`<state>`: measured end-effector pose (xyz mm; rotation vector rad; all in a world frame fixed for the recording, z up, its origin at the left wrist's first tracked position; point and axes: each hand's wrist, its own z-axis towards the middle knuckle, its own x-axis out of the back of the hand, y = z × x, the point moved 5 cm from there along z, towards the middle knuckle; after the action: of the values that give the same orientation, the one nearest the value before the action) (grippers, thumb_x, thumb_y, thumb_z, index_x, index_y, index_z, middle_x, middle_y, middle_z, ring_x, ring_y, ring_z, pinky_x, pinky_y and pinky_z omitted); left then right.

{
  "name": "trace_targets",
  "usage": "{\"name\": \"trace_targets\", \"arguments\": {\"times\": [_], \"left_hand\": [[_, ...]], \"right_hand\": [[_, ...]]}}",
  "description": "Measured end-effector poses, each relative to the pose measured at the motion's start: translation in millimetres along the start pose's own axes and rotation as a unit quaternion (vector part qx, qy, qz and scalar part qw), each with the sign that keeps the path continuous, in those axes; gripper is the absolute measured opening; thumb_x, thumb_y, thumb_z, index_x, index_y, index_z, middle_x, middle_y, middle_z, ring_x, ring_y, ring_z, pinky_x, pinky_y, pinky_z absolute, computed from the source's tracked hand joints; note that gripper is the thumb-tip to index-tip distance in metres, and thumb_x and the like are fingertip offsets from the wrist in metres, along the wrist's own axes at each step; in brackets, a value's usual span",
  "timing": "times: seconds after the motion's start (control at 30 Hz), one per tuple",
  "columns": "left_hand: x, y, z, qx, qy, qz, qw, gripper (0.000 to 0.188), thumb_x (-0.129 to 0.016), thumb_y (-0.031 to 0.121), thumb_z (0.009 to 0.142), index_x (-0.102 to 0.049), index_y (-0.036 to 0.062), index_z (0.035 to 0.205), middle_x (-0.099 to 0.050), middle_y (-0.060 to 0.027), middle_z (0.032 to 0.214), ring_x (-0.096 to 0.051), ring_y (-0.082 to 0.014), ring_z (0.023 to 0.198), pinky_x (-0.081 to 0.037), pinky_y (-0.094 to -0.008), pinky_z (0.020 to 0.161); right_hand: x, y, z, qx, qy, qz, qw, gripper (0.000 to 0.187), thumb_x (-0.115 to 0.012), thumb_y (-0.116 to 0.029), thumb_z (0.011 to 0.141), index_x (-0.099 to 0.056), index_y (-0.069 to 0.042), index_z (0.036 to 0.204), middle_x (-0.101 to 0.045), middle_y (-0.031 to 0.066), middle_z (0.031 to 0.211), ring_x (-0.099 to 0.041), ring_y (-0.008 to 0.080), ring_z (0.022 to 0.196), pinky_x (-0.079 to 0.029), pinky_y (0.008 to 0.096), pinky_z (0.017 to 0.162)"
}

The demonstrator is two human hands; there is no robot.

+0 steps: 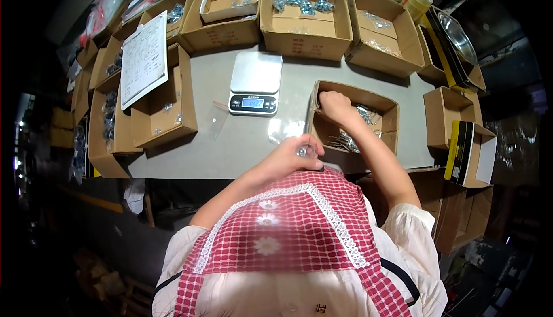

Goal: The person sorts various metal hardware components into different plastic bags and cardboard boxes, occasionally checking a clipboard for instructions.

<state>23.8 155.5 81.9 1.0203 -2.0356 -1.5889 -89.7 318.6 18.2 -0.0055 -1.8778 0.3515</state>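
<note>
My left hand [295, 154] is closed round a small clear plastic bag [305, 151], close to the table's front edge and my checked apron. What the bag holds is too blurred to tell. My right hand [338, 109] reaches into an open cardboard box [389, 109], its fingers bent in at the far left corner, against the side wall. Whether anything is pinched there stays hidden. Loose thin metal pieces [344, 140] lie in the box below and right of that hand. Left of the box stands a white digital scale [256, 74] with a lit display and a bare pan.
More cardboard boxes [308, 43] line the table's far side, some with bagged metal parts [302, 3]. Paper sheets on a board [144, 60] rest across boxes at the left. A clear plastic sheet [218, 122] lies by the scale. Smaller boxes [451, 118] stand at the right edge.
</note>
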Motion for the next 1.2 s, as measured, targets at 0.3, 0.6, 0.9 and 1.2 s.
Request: {"name": "trace_targets", "arguments": {"times": [0.3, 0.6, 0.9, 1.2], "left_hand": [[-1, -5, 1, 0.046, 0.013, -0.068, 0.997, 0.027, -0.080, 0.013, 0.078, -0.065, 0.0060, 0.099, -0.063, -0.0036, 0.104, -0.056, -0.0160, 0.105, -0.041, -0.0314, 0.096], [0, 2, -4, 0.051, 0.002, -0.061, 0.997, 0.027, -0.081, 0.013, 0.077, -0.065, 0.0065, 0.098, -0.061, -0.0027, 0.101, -0.056, -0.0156, 0.102, -0.041, -0.0307, 0.095], [1, -10, 1, 0.042, -0.017, -0.092, 0.995, 0.046, -0.081, 0.008, 0.075, -0.062, 0.0021, 0.116, -0.063, -0.0077, 0.107, -0.060, -0.0181, 0.103, -0.045, -0.0305, 0.095], [2, -2, 6, 0.012, -0.045, 0.024, 0.999, 0.029, -0.082, 0.015, 0.076, -0.065, 0.0071, 0.098, -0.064, -0.0021, 0.097, -0.059, -0.0151, 0.099, -0.043, -0.0305, 0.093]], "right_hand": [[14, 0, 8, -0.068, -0.094, 0.030, 0.993, 0.035, -0.066, -0.024, 0.079, -0.070, 0.002, 0.101, -0.069, 0.0254, 0.104, -0.068, 0.0394, 0.097, -0.056, 0.0454, 0.082], [-1, -3, 0, 0.045, 0.056, -0.125, 0.990, 0.019, -0.061, -0.013, 0.076, -0.073, -0.003, 0.087, -0.073, 0.0141, 0.090, -0.071, 0.0363, 0.084, -0.058, 0.0445, 0.072], [85, -61, -121, 0.295, 0.183, 0.298, 0.889, 0.013, -0.068, -0.007, 0.075, -0.065, -0.001, 0.085, -0.063, 0.0120, 0.080, -0.063, 0.0286, 0.071, -0.049, 0.0355, 0.062], [39, 22, -102, 0.023, 0.045, 0.085, 0.995, 0.038, -0.073, -0.033, 0.085, -0.061, 0.002, 0.096, -0.067, 0.0202, 0.097, -0.067, 0.0358, 0.087, -0.053, 0.0434, 0.075]]}}
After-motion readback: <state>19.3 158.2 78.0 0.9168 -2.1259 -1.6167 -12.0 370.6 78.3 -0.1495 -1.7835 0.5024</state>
